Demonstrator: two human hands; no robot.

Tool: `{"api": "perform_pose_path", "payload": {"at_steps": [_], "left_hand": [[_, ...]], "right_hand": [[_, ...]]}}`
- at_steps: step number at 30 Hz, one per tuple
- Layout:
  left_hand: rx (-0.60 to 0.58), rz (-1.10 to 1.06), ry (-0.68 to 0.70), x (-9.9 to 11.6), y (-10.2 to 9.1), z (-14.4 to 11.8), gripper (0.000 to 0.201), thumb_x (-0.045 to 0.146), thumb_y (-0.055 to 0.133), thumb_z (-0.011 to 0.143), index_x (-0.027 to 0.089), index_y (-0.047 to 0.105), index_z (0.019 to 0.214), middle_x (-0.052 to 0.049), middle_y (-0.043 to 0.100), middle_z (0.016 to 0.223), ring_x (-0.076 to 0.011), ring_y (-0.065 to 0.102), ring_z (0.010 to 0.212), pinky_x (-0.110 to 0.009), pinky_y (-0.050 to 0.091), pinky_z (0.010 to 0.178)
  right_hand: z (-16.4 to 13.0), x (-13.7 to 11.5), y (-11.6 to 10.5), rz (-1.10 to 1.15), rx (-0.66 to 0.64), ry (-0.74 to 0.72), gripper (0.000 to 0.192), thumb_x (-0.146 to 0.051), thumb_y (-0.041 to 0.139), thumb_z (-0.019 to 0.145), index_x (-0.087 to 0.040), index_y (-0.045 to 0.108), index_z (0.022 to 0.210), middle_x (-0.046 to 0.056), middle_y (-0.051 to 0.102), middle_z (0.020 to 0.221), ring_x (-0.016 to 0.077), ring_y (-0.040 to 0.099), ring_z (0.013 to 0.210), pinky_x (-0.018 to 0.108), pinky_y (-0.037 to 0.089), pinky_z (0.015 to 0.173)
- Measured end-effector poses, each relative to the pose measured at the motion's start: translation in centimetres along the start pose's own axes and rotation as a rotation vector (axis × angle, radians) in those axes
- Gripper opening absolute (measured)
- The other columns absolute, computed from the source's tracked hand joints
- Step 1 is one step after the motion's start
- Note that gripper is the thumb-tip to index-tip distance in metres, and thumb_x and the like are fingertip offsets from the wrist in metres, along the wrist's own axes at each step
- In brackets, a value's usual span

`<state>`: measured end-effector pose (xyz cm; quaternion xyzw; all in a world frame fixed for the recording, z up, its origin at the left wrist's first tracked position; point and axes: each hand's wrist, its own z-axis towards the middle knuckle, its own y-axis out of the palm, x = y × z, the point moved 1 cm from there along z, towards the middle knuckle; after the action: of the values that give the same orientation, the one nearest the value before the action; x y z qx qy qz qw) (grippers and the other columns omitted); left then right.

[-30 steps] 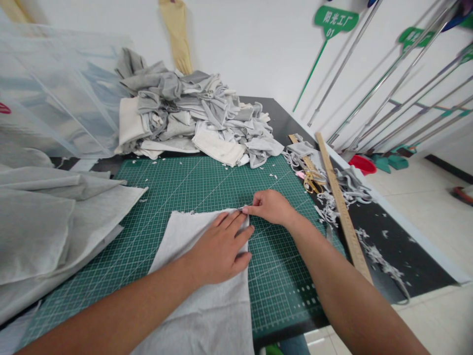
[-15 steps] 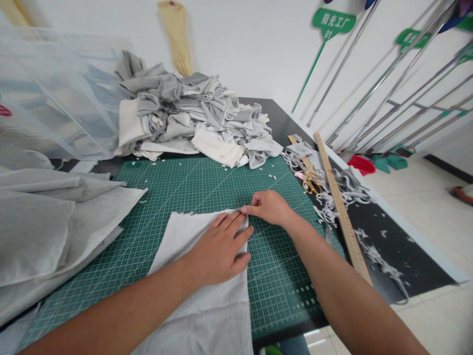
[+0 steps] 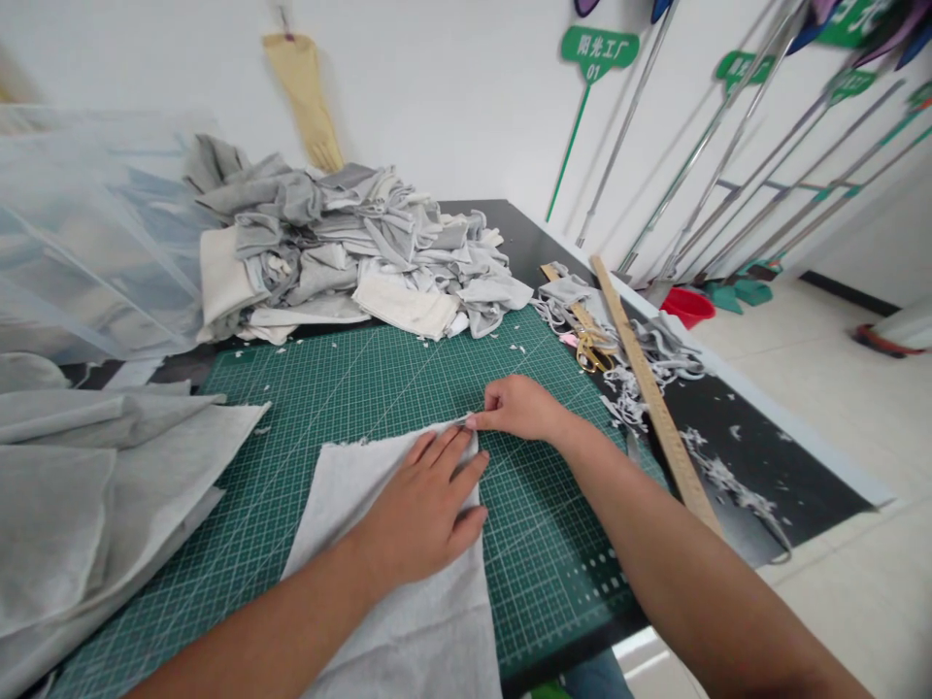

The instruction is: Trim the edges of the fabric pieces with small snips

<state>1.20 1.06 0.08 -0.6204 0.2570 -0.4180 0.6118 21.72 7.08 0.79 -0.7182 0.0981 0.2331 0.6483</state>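
A worker's left hand (image 3: pixel 426 515) lies flat, palm down with fingers slightly spread, on a piece of light grey cloth (image 3: pixel 429 636), while the thumb and forefinger of the right hand (image 3: pixel 518 408) are pinched together on its far right corner, just beside the left fingertips. The cloth rests on a green, grid-lined cutting mat (image 3: pixel 553 510), its frayed far edge running across the mat and its near end reaching the bottom of the view. Larger grey sheets (image 3: pixel 54 515) are layered at left, near a translucent plastic box (image 3: pixel 80 262). A heap of grey and cream fabric (image 3: pixel 327 257) rises at the back of the black-topped bench (image 3: pixel 793 495). Along the right side are a long wooden ruler (image 3: pixel 653 400), gold-handled scissors (image 3: pixel 595 360) and pale scraps (image 3: pixel 735 490). A yellow glove (image 3: pixel 304 102) hangs on the white wall, with long-handled tools (image 3: pixel 633 121) leaning farther right.
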Motion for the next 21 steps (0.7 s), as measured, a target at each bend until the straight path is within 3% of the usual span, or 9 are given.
{"api": "perform_pose_path", "payload": {"at_steps": [12, 21], "left_hand": [[0.015, 0.042, 0.033, -0.07, 0.20, -0.04, 0.051, 0.036, 0.049, 0.089, 0.017, 0.042, 0.136, -0.014, 0.035, 0.145, -0.0305, 0.030, 0.134, -0.053, 0.023, 0.112], [0.011, 0.059, 0.036, -0.04, 0.14, -0.06, 0.053, 0.036, 0.049, 0.089, 0.019, 0.039, 0.138, -0.013, 0.032, 0.148, -0.0306, 0.028, 0.136, -0.053, 0.024, 0.112]], "right_hand": [[-0.26, -0.38, -0.28, -0.030, 0.015, 0.012, 0.042, -0.062, 0.065, 0.068, -0.020, 0.063, 0.063, -0.002, 0.062, 0.061, 0.0099, 0.049, 0.054, 0.023, 0.026, 0.048], [-0.21, -0.44, -0.01, -0.058, 0.017, 0.010, 0.042, -0.062, 0.063, 0.071, -0.021, 0.063, 0.065, -0.001, 0.064, 0.064, 0.0112, 0.052, 0.057, 0.024, 0.026, 0.049]]}}
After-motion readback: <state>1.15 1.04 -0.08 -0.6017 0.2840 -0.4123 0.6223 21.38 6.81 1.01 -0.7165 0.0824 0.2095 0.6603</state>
